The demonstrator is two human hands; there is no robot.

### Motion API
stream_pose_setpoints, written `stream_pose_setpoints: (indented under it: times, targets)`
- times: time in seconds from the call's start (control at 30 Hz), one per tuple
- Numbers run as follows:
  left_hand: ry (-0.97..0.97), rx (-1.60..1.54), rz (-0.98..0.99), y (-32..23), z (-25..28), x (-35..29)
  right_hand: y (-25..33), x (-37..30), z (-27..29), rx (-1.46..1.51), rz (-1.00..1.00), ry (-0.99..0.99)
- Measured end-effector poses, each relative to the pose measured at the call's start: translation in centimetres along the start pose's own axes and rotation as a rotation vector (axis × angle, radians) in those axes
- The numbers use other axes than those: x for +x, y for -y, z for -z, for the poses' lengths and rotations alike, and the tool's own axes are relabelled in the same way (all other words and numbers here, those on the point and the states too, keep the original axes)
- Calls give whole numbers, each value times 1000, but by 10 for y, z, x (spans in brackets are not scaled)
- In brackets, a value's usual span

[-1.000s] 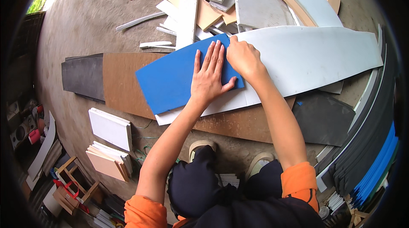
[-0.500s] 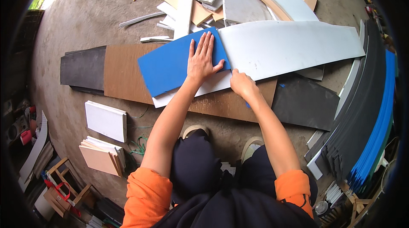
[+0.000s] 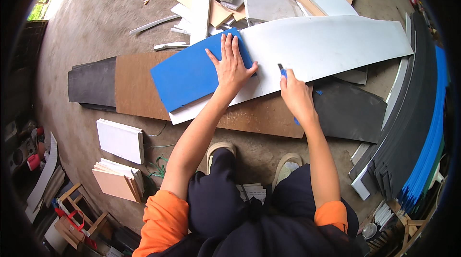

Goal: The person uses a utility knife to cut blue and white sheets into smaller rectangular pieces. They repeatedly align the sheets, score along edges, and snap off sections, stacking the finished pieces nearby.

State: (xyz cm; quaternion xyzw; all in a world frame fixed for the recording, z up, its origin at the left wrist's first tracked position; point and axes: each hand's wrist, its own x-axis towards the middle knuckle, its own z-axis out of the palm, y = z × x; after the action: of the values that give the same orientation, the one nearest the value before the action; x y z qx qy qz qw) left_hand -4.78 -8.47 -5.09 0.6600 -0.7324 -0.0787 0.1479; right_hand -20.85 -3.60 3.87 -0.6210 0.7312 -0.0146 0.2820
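Observation:
A blue rectangular board (image 3: 185,77) lies slantwise on a long white sheet (image 3: 331,45). My left hand (image 3: 232,67) presses flat on the blue board near its right edge, fingers spread. In my right hand (image 3: 297,96) is a utility knife (image 3: 282,70) with a blue handle, its blade end pointing up and away from me. The knife is over the white sheet, right of the blue board. A thin line shows on the white sheet along the board's right edge. Underneath is a brown board (image 3: 137,84) lying on dark panels (image 3: 345,110).
Offcuts (image 3: 201,9) in white and tan are heaped beyond the sheet. Two stacks of small panels, one white (image 3: 120,139) and one tan-topped (image 3: 115,177), stand at left. Long black sheets (image 3: 398,132) and blue sheets (image 3: 427,137) line the right. Green string (image 3: 157,168) lies near my feet.
My right hand with the knife has lifted off the board's edge and moved right and away from me. My left hand stays on the blue board.

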Motion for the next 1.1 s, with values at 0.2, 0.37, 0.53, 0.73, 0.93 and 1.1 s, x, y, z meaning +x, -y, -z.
stream_pose_setpoints:
  times: [0.2, 0.37, 0.53, 0.73, 0.93, 1.1]
  targets:
    - [113, 157, 108, 83, 36, -21, -13, 50, -25, 135, -84, -156]
    - [82, 188, 199, 184, 63, -52, -17, 50, -33, 189, -91, -194]
    - [64, 117, 363, 241, 74, -51, -19, 48, -35, 217, -62, -233]
    - [101, -236, -223, 92, 60, 23, -39, 42, -39, 197, -6, -407]
    - [166, -98, -257, 42, 21, 58, -52, 30, -34, 186, 57, -515]
    - [411, 26, -137, 31, 27, 76, -68, 19, -42, 130, 108, -572]
